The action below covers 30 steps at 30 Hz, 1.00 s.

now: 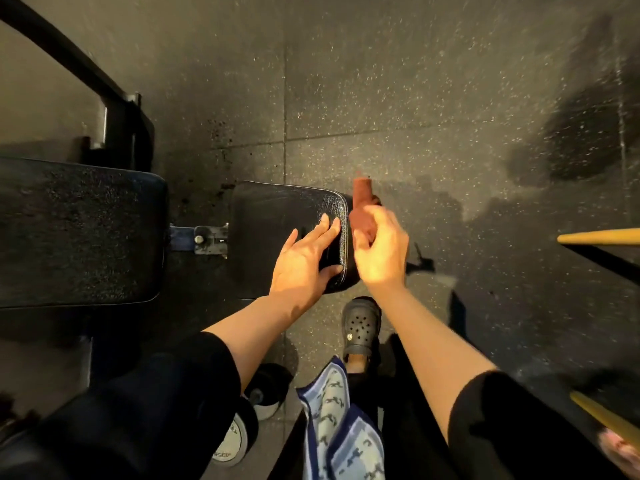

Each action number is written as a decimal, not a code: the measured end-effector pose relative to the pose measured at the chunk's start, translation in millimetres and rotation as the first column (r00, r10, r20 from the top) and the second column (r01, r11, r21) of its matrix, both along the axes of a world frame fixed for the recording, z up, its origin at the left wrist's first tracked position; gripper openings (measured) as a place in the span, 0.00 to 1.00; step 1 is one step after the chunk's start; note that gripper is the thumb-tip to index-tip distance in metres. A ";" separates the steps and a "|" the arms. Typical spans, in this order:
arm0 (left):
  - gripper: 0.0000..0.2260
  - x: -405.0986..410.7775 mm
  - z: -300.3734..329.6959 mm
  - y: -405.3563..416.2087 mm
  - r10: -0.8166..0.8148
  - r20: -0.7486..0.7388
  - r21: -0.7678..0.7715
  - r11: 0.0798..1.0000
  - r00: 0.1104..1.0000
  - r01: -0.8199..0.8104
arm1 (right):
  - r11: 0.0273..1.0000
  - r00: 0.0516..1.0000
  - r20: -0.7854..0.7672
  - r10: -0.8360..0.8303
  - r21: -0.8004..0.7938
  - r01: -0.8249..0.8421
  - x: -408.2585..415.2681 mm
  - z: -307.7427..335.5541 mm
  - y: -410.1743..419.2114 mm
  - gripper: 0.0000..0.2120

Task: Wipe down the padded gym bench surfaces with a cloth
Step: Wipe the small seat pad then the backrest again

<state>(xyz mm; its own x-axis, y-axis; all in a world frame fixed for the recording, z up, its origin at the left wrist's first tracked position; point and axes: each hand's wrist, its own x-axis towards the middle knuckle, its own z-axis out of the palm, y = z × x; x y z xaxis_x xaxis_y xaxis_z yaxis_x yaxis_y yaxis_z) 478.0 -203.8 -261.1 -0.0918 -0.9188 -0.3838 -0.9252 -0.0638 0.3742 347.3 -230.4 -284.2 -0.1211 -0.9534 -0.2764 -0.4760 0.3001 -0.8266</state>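
Note:
The small black seat pad (277,223) of the gym bench lies in the middle of the view, with the larger black back pad (79,233) to its left. My left hand (304,258) lies on the seat pad's right end, fingers straight on top and thumb round the near corner. My right hand (381,247) holds a reddish-brown cloth (362,206) bunched against the pad's right edge. The cloth is blurred.
A metal bracket (207,239) joins the two pads. The black bench frame (117,112) rises at the upper left. A dumbbell (242,427) lies on the speckled rubber floor (415,98) near my foot in a dark clog (362,327). Yellow bars (599,236) show at the right. A blue patterned towel (343,431) hangs at my waist.

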 end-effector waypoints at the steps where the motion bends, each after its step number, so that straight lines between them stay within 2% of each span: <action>1: 0.35 -0.3 -0.5 0.0 0.002 -0.002 -0.003 1.000 1.000 -0.002 | 0.999 0.999 0.020 0.037 -0.026 -0.037 -0.7 3.8 18.0 0.18; 4: 0.35 -1.3 -0.5 -0.3 -0.003 -0.004 0.007 1.000 1.000 0.003 | 0.995 0.996 0.043 0.077 -0.062 -0.075 -1.9 9.6 53.1 0.18; 6: 0.35 -0.9 -0.2 -1.0 -0.011 0.009 -0.001 1.000 1.000 0.011 | 0.997 0.999 0.020 0.028 -0.067 -0.027 -0.3 1.5 29.1 0.17; 8: 0.35 -0.4 0.4 -1.1 -0.024 0.026 0.001 1.000 0.999 0.024 | 1.000 0.999 -0.026 -0.026 -0.007 0.026 -0.1 -8.4 -5.1 0.18; 10: 0.35 -0.1 1.0 -0.3 -0.029 0.027 0.001 1.000 0.999 0.029 | 1.000 1.000 -0.021 -0.021 0.013 0.021 -0.9 -9.4 -11.9 0.19; 12: 0.35 -1.0 2.5 0.4 -0.030 0.022 -0.008 1.000 0.999 0.030 | 0.999 0.999 0.026 0.039 -0.016 -0.038 -3.3 -3.1 17.5 0.20; 15: 0.35 -0.9 2.9 1.0 -0.018 0.006 -0.016 1.000 1.000 0.018 | 0.993 0.993 0.053 0.104 0.048 -0.106 -16.8 5.7 69.4 0.19; 18: 0.34 0.3 0.4 2.0 -0.023 0.002 -0.023 0.999 1.000 0.023 | 0.996 0.999 -0.002 -0.039 0.085 0.039 -24.8 2.9 61.1 0.18; 20: 0.34 1.3 -1.8 3.1 -0.025 -0.006 -0.035 0.999 1.000 0.025 | 0.995 0.995 0.035 -0.090 0.054 0.088 -18.8 1.9 38.5 0.20; 23: 0.35 1.9 -4.1 4.4 -0.031 -0.029 -0.061 0.998 0.999 0.029 | 0.999 0.996 0.083 0.015 -0.034 -0.013 -0.6 1.6 24.3 0.23; 27: 0.34 2.0 -4.3 4.3 -0.039 -0.031 -0.062 0.997 0.999 0.037 | 0.996 0.996 0.025 0.089 -0.001 -0.089 -2.8 9.6 61.0 0.22; 30: 0.34 2.7 -5.7 4.5 -0.037 -0.031 -0.060 0.998 0.999 0.035 | 1.000 1.000 0.017 0.015 0.006 -0.015 -14.4 11.7 66.4 0.21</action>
